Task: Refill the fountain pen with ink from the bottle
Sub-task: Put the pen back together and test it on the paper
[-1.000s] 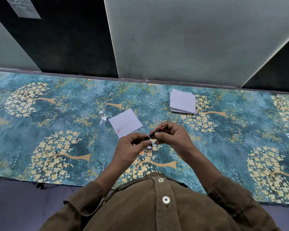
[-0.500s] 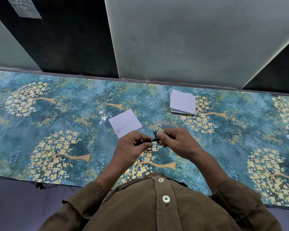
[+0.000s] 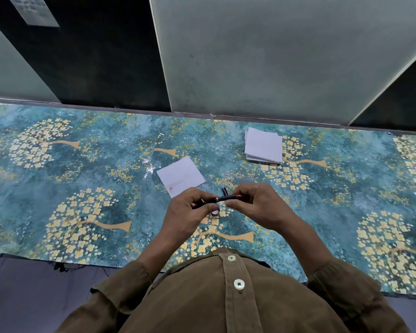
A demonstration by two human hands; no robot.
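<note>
**Pen held at both ends, over the desk**

The slim black fountain pen with a silver ring (image 3: 222,198) lies level between 2 hands, above the near middle of the teal desk with gold tree print (image 3: 82,169). The left hand (image 3: 190,212) curls its fingers round the pen's left end; the right hand (image 3: 257,205) pinches the right end. So each grip is closed on the pen.

Judged from this, the step in hand is joining or parting the pen's 2 halves at the ring; which of the 2 cannot be told. A small dark round thing (image 3: 215,211), perhaps the ink bottle's mouth, shows just below the left thumb, mostly hidden.

The next move calls for a steady twist along the pen's axis, kept level.

A single white paper sheet with a pink stain (image 3: 180,175) lies just beyond the hands; a stack of white paper squares (image 3: 263,146) sits farther right.
</note>
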